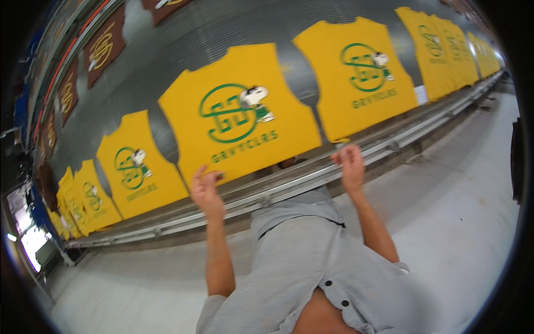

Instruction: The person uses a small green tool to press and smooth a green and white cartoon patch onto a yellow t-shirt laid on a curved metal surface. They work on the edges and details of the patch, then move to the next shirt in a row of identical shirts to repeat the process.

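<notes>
A yellow cut shirt panel with a green round emblem, a cartoon figure and lettering lies flat on the long dark table before me. Just below its lower left hem is my left hand, fingers bent in, with a small dark bit at the fingertips that I cannot make out. My right hand is raised near the lower left corner of the neighbouring yellow panel. Its fingers are loosely bent and slightly apart, with nothing visible in them. A small yellow tip of fabric sticks up just above that hand.
More yellow panels run in a row along the table to both sides. Brown panels lie along its far side. A metal rail edges the near side, in front of my body. Pale floor extends behind.
</notes>
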`<control>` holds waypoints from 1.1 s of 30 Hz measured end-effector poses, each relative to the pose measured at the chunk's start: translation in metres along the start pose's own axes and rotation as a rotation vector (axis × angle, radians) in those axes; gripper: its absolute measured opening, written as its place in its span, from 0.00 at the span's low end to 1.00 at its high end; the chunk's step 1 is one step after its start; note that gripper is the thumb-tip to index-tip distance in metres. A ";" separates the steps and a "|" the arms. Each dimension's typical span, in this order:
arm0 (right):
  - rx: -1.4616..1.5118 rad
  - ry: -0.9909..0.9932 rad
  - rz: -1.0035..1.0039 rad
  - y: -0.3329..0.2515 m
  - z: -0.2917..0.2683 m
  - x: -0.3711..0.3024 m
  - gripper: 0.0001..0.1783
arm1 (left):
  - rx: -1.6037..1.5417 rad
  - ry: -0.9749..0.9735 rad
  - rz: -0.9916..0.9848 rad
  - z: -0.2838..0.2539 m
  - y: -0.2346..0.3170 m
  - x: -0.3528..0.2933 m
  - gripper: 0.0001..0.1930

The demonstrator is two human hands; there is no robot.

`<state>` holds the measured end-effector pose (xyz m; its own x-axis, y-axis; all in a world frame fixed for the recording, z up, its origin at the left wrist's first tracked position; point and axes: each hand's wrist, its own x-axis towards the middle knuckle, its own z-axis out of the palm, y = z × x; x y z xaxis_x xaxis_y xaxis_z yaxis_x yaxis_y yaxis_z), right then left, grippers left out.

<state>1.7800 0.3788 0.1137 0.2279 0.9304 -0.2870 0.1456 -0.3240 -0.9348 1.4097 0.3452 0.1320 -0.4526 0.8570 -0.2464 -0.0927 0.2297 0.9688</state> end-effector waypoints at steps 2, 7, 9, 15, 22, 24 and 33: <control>-0.009 0.006 0.012 0.026 -0.020 -0.013 0.08 | -0.084 0.063 0.070 0.025 0.018 0.006 0.17; 0.098 0.075 0.010 0.034 -0.100 -0.008 0.07 | -0.138 0.012 0.152 0.113 0.028 -0.013 0.17; 0.100 0.114 0.003 0.044 -0.151 -0.002 0.07 | -0.095 -0.035 0.154 0.168 0.020 -0.032 0.17; 0.058 0.297 -0.039 0.067 -0.347 0.031 0.07 | -0.178 -0.356 -0.050 0.358 -0.029 -0.133 0.15; 0.126 0.571 0.028 0.066 -0.514 0.052 0.07 | -0.119 -0.800 -0.119 0.473 -0.014 -0.223 0.16; 0.150 0.575 0.011 0.063 -0.519 0.062 0.06 | -0.095 -0.774 -0.159 0.482 -0.021 -0.227 0.15; 0.259 0.338 -0.034 0.085 -0.506 0.091 0.06 | -0.192 -0.713 -0.156 0.563 -0.029 -0.212 0.15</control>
<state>2.3006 0.3491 0.1145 0.5359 0.8175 -0.2110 -0.0783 -0.2007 -0.9765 2.0078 0.4169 0.1421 0.2559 0.9270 -0.2742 -0.2912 0.3444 0.8925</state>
